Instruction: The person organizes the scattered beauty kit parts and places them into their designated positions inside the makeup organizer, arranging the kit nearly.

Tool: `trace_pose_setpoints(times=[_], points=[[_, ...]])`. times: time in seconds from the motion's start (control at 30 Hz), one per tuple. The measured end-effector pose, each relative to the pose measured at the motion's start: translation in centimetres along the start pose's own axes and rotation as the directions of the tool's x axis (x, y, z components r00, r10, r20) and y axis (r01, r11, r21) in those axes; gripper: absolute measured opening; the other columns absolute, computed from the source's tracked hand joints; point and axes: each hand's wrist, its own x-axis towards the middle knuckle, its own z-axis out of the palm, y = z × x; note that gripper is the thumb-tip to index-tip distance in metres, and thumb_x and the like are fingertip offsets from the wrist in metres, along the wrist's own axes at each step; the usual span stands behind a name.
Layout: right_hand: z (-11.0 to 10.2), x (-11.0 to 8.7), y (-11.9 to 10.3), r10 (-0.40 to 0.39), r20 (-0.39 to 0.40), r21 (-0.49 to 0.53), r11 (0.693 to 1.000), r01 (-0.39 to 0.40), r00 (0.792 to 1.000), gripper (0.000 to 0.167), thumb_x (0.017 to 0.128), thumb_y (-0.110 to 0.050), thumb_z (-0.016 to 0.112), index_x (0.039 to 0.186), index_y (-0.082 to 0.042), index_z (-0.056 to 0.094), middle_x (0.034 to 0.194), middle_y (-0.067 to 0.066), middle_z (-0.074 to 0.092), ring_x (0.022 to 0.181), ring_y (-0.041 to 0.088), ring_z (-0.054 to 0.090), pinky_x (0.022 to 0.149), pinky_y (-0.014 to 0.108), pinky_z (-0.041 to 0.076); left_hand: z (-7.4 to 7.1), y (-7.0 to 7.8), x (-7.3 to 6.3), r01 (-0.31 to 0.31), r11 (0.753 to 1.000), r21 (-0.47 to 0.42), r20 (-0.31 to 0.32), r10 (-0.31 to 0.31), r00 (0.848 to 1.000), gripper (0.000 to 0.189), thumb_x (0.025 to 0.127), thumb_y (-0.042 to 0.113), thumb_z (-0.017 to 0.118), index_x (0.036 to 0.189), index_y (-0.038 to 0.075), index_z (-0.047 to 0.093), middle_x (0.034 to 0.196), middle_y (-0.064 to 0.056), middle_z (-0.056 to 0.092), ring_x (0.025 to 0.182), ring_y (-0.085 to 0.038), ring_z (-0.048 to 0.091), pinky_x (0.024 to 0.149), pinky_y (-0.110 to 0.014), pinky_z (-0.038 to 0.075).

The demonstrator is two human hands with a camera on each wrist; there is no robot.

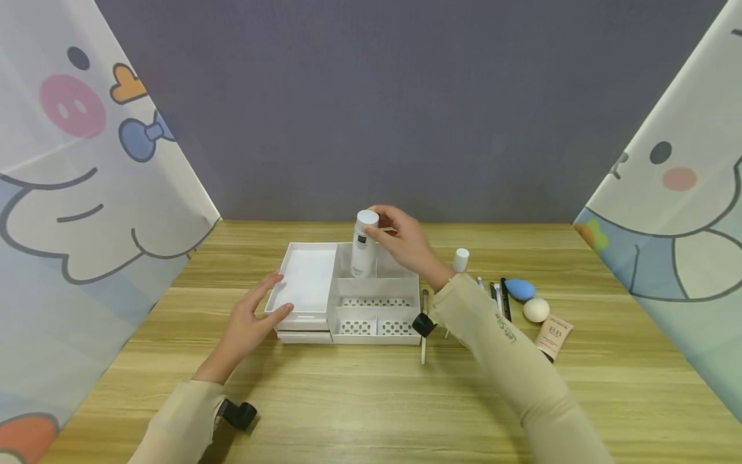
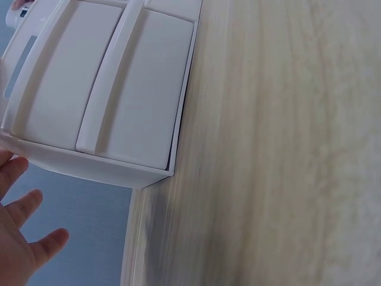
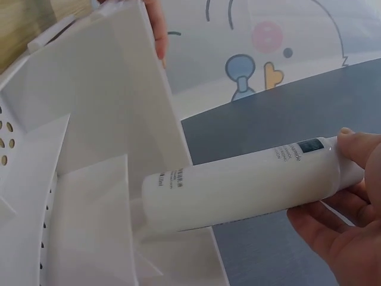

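My right hand (image 1: pixel 406 240) grips a white bottle (image 1: pixel 363 248) near its cap, thumb on one side and fingers on the other. The bottle stands nearly upright at the back left compartment of a white organizer (image 1: pixel 373 287). In the right wrist view, the base of the bottle (image 3: pixel 238 187) overlaps the compartment's opening, and small print and a dark label patch show on it. My left hand (image 1: pixel 249 322) rests with spread fingers at the left side of the organizer, by its flat top tray (image 1: pixel 307 277). The left wrist view shows two drawer fronts (image 2: pixel 137 89) below that tray.
Right of the organizer lie a makeup brush (image 1: pixel 424 335), another white-capped bottle (image 1: pixel 460 259), several slim brushes or pens (image 1: pixel 505 299), a blue sponge (image 1: pixel 520 289), a cream sponge (image 1: pixel 536 310) and a beige tube (image 1: pixel 554 335). A dark grey panel (image 1: pixel 377 116) rises behind the wooden table (image 1: pixel 336 399).
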Motion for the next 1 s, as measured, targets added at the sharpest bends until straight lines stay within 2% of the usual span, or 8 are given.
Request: trace_pose_setpoints(times=[0.3, 0.53, 1.0], points=[[1.1, 0.9, 1.2, 0.038, 0.032, -0.02, 0.999, -0.037, 0.999, 0.034, 0.097, -0.011, 0.066, 0.128, 0.0, 0.059, 0.117, 0.014, 0.066, 0.107, 0.026, 0.062, 0.09, 0.039, 0.052, -0.1, 0.1, 0.1, 0.004, 1.0, 0.007, 0.003, -0.004, 1.0, 0.059, 0.089, 0.017, 0.076, 0.141, 0.003, 0.053, 0.152, -0.018, 0.043, 0.14, -0.042, 0.034, 0.11, -0.064, 0.026], [2.2, 1.3, 1.9, 0.136, 0.066, -0.047, 0.99, -0.133, 0.989, 0.036, 0.097, -0.015, 0.066, 0.131, -0.003, 0.059, 0.121, 0.013, 0.064, 0.112, 0.028, 0.061, 0.091, 0.04, 0.051, 0.0, 0.3, 0.1, 0.009, 1.0, -0.004, -0.009, -0.009, 1.0, 0.057, 0.089, 0.015, 0.076, 0.14, 0.004, 0.055, 0.151, -0.018, 0.044, 0.139, -0.042, 0.035, 0.11, -0.063, 0.027], [3.6, 1.3, 3.7, 0.141, 0.127, -0.081, 0.988, -0.131, 0.982, 0.037, 0.097, -0.01, 0.065, 0.132, 0.002, 0.057, 0.123, 0.018, 0.063, 0.111, 0.031, 0.061, 0.092, 0.036, 0.052, -0.1, 0.1, 0.1, 0.026, 1.0, -0.01, 0.005, -0.026, 1.0, 0.058, 0.088, 0.017, 0.077, 0.141, 0.003, 0.054, 0.152, -0.018, 0.043, 0.14, -0.043, 0.033, 0.109, -0.065, 0.027]])
